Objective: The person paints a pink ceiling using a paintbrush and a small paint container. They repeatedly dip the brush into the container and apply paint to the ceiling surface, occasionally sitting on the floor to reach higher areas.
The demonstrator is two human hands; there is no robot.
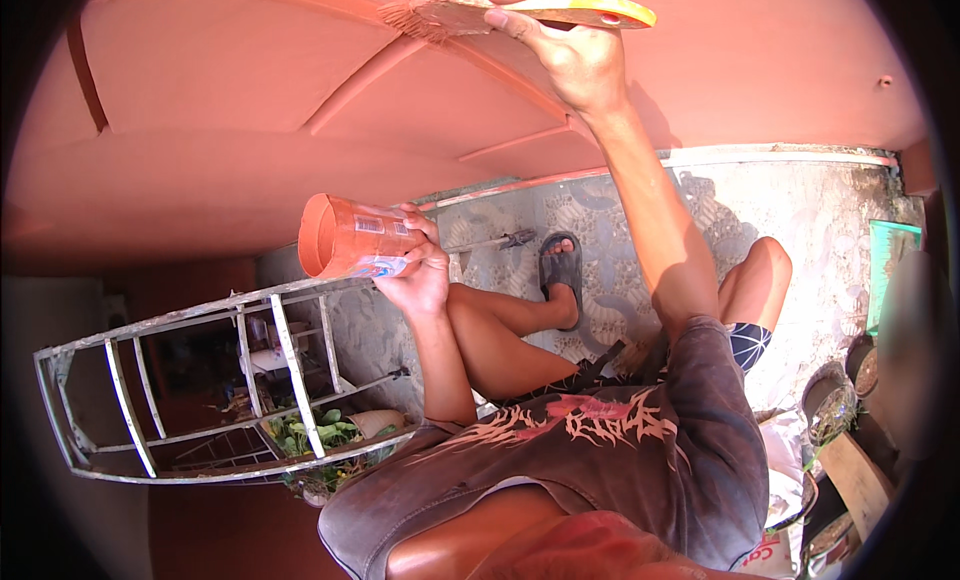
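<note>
High up in the view, my right hand grips a wide paintbrush by its yellow and orange handle. Its bristles, coated in salmon-coloured paint, point left and lie against or close to the salmon wall; I cannot tell whether they touch. Lower and to the left, my left hand is wrapped round a paint-smeared plastic tub with labels on its side. The tub is tilted with its mouth to the left, and what is inside does not show. Raised bands cross the wall near the brush.
A metal stepladder stands on my left, its rungs near my left arm. Leafy potted plants are beyond it. Patterned paving lies under my sandalled foot. On the right are pots, a board and a green panel.
</note>
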